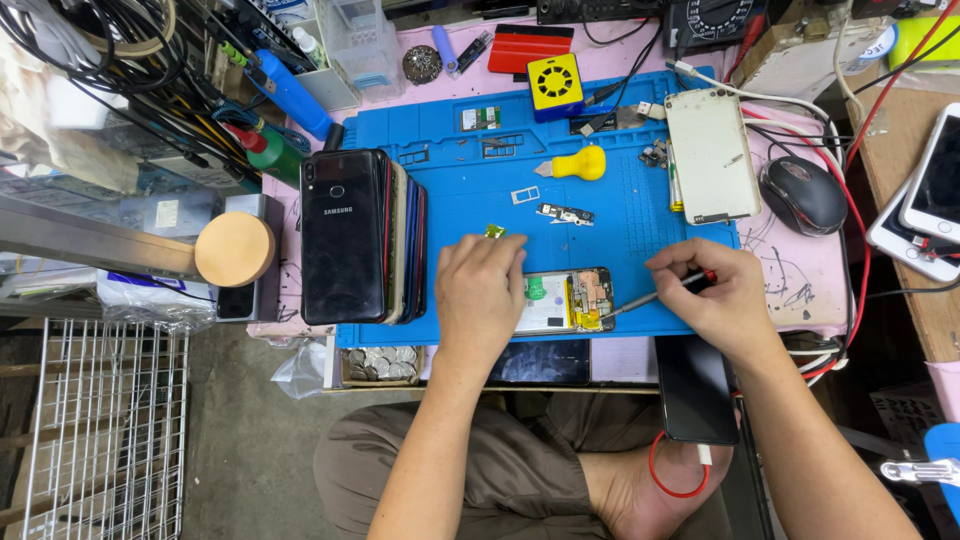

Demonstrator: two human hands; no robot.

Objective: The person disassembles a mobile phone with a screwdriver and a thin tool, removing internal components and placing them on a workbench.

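Note:
An opened phone with its back off lies on the blue work mat, showing a white battery and circuit boards. My left hand rests on its left half and holds it down. My right hand grips a thin screwdriver with a red grip, its tip touching the phone's lower right corner. A small green part lies just above my left hand.
A stack of phones stands at the mat's left. On the mat lie a yellow-handled tool, a metal bracket, a card tray and a white back cover. A mouse, more phones and a dark phone lie right.

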